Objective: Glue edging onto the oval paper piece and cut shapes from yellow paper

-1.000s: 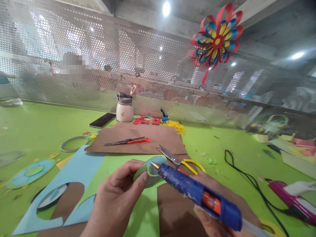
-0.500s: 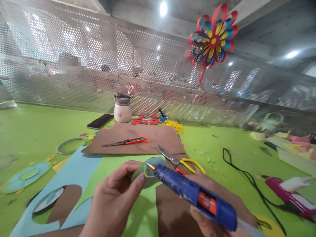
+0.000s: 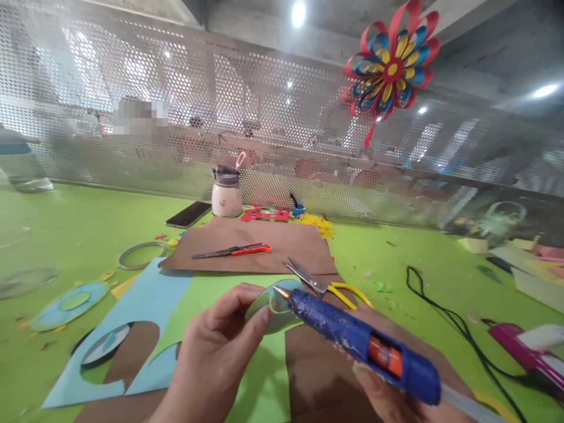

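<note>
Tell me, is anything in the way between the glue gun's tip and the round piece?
Nothing visible: the right hand holds the glue gun with its tip over the round piece in the left hand. The scissors lie beyond, not between. Whether the tip touches, I can't tell.

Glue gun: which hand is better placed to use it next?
Right, probably: the right hand grips the glue gun, its nozzle at the round piece that the left hand pinches.
</note>
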Demonstrator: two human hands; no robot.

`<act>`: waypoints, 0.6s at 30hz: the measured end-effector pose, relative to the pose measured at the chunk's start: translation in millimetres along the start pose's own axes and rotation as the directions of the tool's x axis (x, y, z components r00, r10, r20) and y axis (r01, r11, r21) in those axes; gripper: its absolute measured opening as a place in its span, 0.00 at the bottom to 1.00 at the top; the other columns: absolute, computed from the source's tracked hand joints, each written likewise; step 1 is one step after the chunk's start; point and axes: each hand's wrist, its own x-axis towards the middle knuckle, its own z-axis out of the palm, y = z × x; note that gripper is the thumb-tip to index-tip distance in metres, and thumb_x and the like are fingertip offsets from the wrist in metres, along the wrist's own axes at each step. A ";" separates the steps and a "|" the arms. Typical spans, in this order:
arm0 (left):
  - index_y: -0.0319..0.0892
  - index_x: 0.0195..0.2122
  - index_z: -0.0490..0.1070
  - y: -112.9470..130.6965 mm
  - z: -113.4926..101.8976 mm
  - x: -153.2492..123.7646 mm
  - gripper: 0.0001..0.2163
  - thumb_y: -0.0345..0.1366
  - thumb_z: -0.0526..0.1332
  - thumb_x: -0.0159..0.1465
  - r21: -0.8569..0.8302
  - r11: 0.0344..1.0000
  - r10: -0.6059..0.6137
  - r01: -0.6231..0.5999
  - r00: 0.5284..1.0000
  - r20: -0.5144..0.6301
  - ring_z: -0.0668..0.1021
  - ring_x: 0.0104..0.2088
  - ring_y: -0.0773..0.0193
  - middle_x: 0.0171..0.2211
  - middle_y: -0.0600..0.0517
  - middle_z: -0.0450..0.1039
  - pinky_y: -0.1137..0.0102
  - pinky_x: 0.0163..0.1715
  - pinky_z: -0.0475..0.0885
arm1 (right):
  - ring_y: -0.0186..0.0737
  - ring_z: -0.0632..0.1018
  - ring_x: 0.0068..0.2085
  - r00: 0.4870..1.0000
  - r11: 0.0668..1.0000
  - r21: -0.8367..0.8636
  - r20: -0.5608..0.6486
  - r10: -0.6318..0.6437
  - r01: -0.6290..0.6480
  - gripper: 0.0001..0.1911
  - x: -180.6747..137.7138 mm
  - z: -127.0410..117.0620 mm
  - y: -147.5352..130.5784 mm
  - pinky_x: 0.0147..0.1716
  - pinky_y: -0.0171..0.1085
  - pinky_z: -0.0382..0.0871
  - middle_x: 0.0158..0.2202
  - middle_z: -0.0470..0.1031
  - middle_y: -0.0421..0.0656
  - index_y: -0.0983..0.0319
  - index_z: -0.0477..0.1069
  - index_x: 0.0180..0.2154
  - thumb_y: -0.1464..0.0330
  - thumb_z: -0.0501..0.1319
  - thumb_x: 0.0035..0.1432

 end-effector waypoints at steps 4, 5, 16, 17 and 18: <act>0.43 0.29 0.77 0.4 0.8 -0.8 0.02 0.32 0.66 0.54 -0.003 1.000 0.001 -0.001 1.000 -0.030 0.77 0.33 0.63 0.30 0.53 0.77 0.74 0.33 0.73 | 0.46 0.82 0.29 0.999 0.999 -0.014 -0.003 0.047 -0.047 0.13 0.5 -1.2 3.2 0.27 0.37 0.80 0.31 0.81 0.43 0.57 0.77 0.42 0.62 0.63 0.54; 0.43 0.28 0.76 0.3 1.0 -0.8 0.01 0.32 0.66 0.53 -0.009 1.000 0.008 -0.008 1.000 -0.030 0.77 0.32 0.63 0.30 0.53 0.77 0.74 0.33 0.73 | 0.45 0.82 0.27 0.999 0.999 -0.011 0.016 0.050 -0.050 0.12 1.8 -2.4 3.8 0.25 0.36 0.80 0.29 0.81 0.42 0.57 0.77 0.41 0.62 0.63 0.54; 0.43 0.27 0.75 0.9 -0.2 0.6 0.01 0.32 0.65 0.55 -0.006 1.000 0.019 -0.019 0.999 0.028 0.77 0.32 0.62 0.29 0.53 0.76 0.72 0.34 0.73 | 0.42 0.81 0.24 0.999 1.000 -0.010 0.036 -0.019 0.019 0.11 4.8 -3.6 -0.8 0.21 0.32 0.78 0.25 0.80 0.40 0.55 0.77 0.42 0.64 0.64 0.55; 0.43 0.27 0.75 1.5 -0.1 0.6 0.01 0.32 0.65 0.55 -0.006 1.000 0.021 -0.021 0.999 0.027 0.77 0.32 0.62 0.29 0.53 0.76 0.72 0.34 0.73 | 0.42 0.81 0.24 0.999 1.000 -0.015 0.028 -0.019 0.020 0.12 4.1 -2.2 -2.3 0.22 0.32 0.78 0.26 0.80 0.40 0.55 0.76 0.42 0.63 0.64 0.54; 0.43 0.28 0.75 1.9 0.0 0.6 0.01 0.32 0.65 0.55 -0.005 1.000 0.022 -0.022 0.999 0.028 0.77 0.32 0.62 0.29 0.52 0.77 0.72 0.34 0.73 | 0.42 0.82 0.25 1.000 1.000 -0.018 0.021 -0.020 0.021 0.13 3.4 -0.8 -3.7 0.23 0.33 0.78 0.27 0.81 0.40 0.56 0.76 0.43 0.63 0.64 0.54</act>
